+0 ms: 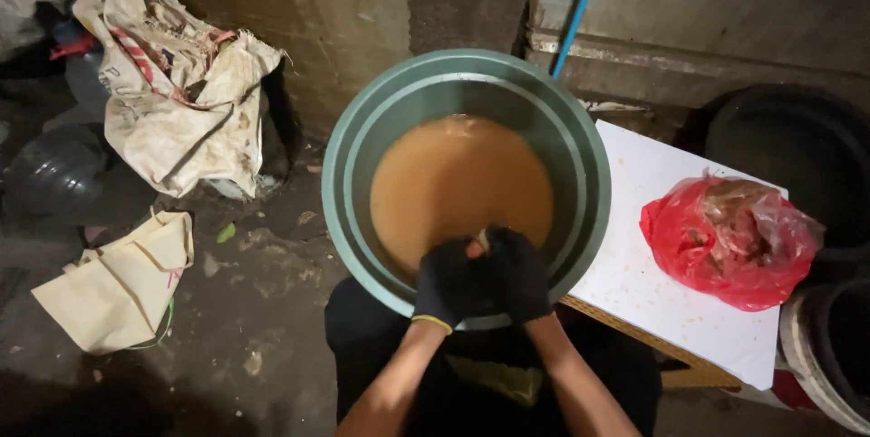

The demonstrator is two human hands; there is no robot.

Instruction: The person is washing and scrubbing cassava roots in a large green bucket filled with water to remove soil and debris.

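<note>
Both gloved hands, left hand (449, 281) and right hand (517, 272), are clenched together around a small pale object (481, 239) over the brown water (458, 185). Rubbing goes best kept low inside the green basin (580, 156), well clear of the red bag (729, 239) to their right.

Basin (580, 174) centre; bag (729, 237) on board (652, 301) right; sacks (181, 92) left.

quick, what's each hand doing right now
Left hand: gloved, closed on a small pale thing over the basin.
Right hand: gloved, closed on the same thing.
</note>
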